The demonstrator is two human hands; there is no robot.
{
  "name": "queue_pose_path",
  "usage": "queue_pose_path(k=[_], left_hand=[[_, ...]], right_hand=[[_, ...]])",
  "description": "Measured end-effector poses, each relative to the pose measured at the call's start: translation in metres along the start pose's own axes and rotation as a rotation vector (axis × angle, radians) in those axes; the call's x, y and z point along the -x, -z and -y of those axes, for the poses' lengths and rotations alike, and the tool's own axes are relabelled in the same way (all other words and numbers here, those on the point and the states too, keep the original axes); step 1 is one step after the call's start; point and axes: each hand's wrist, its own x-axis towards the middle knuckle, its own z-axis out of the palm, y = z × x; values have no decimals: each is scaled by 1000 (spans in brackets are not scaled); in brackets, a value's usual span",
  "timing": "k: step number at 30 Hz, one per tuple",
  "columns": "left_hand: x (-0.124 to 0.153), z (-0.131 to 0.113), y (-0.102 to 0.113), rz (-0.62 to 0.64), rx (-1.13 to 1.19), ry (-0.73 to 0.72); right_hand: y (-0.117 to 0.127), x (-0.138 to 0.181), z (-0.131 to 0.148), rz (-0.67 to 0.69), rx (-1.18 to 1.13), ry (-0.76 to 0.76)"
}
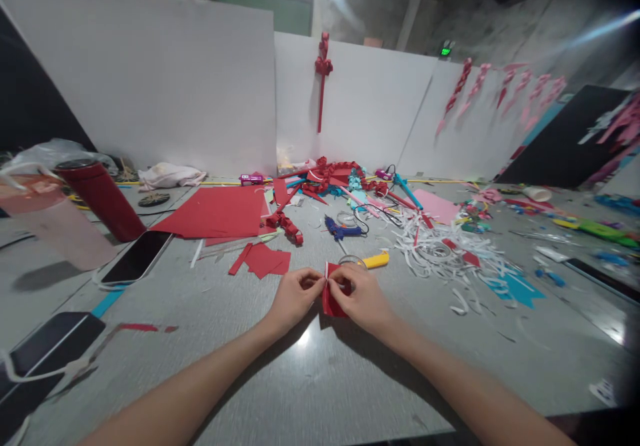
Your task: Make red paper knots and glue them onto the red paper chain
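Observation:
Both of my hands meet over the grey table (310,379) and pinch a small folded piece of red paper (331,305). My left hand (295,296) grips its upper left edge with thumb and fingers pressed together. My right hand (361,294) holds the upper right part, fingers curled over the paper. The paper hangs below my fingers, partly hidden by the right hand. A roll of clear tape (350,260) and a yellow utility knife (376,259) lie just beyond my hands.
Red paper sheets (217,211) and cut pieces (265,259) lie ahead left. A blue glue gun (343,229), white paper strips (440,249), a red flask (103,196), a plastic cup (47,223) and phones (137,257) sit around. White boards (150,79) stand behind.

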Motion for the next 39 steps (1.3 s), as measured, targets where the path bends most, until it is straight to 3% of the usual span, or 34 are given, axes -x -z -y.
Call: queue_pose_path(k=[9,20,26,32,36,39], left_hand=[[7,-7,-2,-68,-120,-76],[4,-3,0,-167,-201,-80],[1,1,3,-185,-227,-97],[-2,7,6,-185,-179,-61],[-5,9,6,-164,-115,-17],[-7,12,7,-165,-59,0]], right_hand=[[1,0,0,19,-62,-79],[5,-4,-5,-73,-89,-123],[19,-11,-13,-160,-9,-71],[48,-27,-59,-492,345,9],[79,-31,-109,-422,341,-56],[102,-29,-144,-389,493,-176]])
